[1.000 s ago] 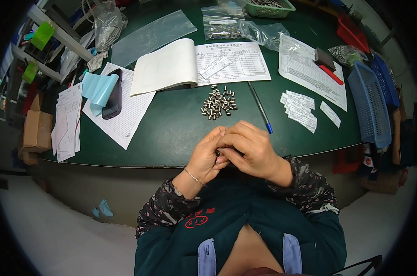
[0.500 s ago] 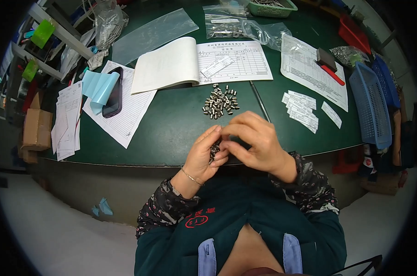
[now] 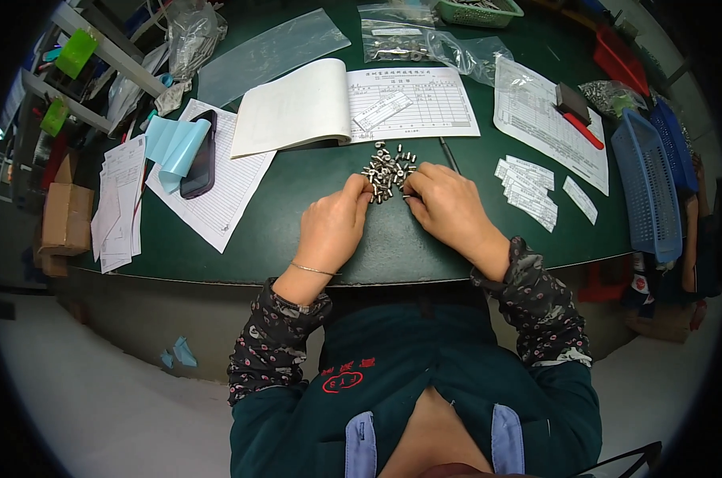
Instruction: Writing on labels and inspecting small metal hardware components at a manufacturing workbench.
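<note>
A loose pile of small shiny metal cylinders [image 3: 387, 171] lies on the green tabletop [image 3: 377, 247], in front of the open form book. My left hand [image 3: 333, 219] touches the pile's left side, its fingers curled and pressed together; whatever they hold is hidden. On the opposite side my right hand [image 3: 449, 207] has thumb and forefinger closed at the pile's edge. A bit of metal shows at those right fingertips, too small to tell whether it is gripped.
Behind the pile lies the open form book [image 3: 293, 111], with a pen [image 3: 449, 155] beside it. A phone [image 3: 200, 163] rests on paper at left. Paper labels [image 3: 528, 191], a red-handled tool [image 3: 582, 130] and a blue basket [image 3: 646, 187] are at right.
My hands were together near the table's front edge, the left holding metal pieces. They have separated and moved forward to either side of the pile.
</note>
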`<state>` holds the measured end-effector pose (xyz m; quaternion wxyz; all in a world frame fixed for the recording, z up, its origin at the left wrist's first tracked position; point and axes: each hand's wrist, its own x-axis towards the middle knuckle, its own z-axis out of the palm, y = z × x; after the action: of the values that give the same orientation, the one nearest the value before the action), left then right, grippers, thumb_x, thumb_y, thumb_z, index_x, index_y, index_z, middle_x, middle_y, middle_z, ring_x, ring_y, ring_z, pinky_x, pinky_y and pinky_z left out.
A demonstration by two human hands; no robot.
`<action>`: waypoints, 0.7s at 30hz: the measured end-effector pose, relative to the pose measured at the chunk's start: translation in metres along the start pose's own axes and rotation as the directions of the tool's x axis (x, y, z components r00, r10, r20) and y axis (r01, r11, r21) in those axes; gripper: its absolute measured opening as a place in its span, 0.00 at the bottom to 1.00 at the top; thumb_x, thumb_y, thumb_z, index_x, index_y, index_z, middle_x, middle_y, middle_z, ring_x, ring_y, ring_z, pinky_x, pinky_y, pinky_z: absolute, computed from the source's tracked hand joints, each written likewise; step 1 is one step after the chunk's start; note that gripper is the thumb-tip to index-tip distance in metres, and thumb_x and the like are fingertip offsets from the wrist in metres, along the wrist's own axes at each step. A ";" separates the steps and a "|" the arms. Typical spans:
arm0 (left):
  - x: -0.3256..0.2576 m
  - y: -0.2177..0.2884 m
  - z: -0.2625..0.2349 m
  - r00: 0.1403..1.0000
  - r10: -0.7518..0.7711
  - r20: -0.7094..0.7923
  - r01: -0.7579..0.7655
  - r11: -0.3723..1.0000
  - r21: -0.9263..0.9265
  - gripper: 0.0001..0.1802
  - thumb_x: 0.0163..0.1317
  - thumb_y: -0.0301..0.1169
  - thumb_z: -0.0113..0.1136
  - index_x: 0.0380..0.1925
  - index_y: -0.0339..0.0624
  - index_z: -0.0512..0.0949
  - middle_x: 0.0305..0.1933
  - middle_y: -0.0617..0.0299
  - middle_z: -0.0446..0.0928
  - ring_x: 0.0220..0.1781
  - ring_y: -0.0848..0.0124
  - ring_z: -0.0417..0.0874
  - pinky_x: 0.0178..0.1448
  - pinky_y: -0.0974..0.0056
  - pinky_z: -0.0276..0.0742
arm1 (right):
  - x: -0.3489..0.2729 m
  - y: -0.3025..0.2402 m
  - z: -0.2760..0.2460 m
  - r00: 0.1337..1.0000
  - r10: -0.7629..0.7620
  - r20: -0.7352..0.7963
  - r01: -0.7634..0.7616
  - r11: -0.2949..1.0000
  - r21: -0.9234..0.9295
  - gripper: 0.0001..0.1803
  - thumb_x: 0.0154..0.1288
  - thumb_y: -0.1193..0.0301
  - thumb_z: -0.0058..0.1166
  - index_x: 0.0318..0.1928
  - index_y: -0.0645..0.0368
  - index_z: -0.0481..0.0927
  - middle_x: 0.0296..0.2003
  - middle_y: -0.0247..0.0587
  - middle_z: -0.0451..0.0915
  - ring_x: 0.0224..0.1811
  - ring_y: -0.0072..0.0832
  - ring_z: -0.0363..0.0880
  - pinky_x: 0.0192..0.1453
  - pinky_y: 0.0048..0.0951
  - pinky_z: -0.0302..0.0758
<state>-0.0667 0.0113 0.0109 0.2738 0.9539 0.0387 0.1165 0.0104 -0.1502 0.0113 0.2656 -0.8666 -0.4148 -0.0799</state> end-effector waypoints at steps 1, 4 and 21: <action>0.000 0.000 0.001 1.000 -0.002 0.001 0.002 1.000 0.001 0.06 0.58 0.31 0.51 0.34 0.43 0.69 0.22 0.53 0.75 0.23 0.55 0.77 0.26 0.56 0.70 | 0.001 0.000 -0.001 0.999 -0.005 0.032 0.006 1.000 -0.007 0.05 0.44 0.75 0.53 0.25 0.58 0.72 0.25 0.37 0.71 0.32 0.35 0.73 0.32 0.35 0.71; -0.002 0.003 0.004 0.997 -0.053 0.052 0.053 0.999 0.004 0.06 0.57 0.32 0.52 0.32 0.44 0.69 0.24 0.51 0.76 0.28 0.50 0.76 0.27 0.52 0.70 | 0.006 -0.008 -0.003 0.999 0.040 -0.010 -0.039 0.992 0.122 0.05 0.43 0.75 0.51 0.24 0.59 0.71 0.24 0.39 0.71 0.29 0.36 0.73 0.31 0.36 0.71; 0.000 0.003 0.009 0.992 -0.082 0.093 0.075 0.994 0.082 0.09 0.55 0.33 0.53 0.33 0.42 0.68 0.24 0.52 0.77 0.26 0.52 0.77 0.28 0.52 0.72 | 0.011 -0.019 0.022 0.997 -0.016 -0.075 0.018 0.999 0.034 0.06 0.44 0.76 0.54 0.25 0.59 0.72 0.24 0.39 0.70 0.29 0.37 0.73 0.30 0.36 0.71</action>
<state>-0.0642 0.0043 0.0056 0.2423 0.9661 0.0675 0.0579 0.0016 -0.1215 0.0042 0.2952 -0.8547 -0.4133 -0.1074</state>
